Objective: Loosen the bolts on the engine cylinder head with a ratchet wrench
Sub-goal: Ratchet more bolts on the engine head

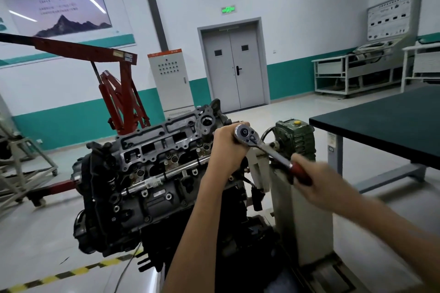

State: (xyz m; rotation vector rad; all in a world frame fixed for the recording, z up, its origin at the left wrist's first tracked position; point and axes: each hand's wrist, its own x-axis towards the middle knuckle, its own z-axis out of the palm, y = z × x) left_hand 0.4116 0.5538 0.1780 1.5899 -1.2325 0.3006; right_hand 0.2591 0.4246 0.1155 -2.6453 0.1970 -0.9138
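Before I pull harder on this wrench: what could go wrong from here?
The socket and bolt are hidden under the left hand gripping the head of the ratchet wrench; if seated crooked, it may slip off. The right hand on the red handle appears close to the green gearbox; a sudden release could drive knuckles into it.

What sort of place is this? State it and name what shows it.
Likely an automotive training workshop: a partly stripped engine being worked on, a red engine hoist behind it, and a component display board at far right.
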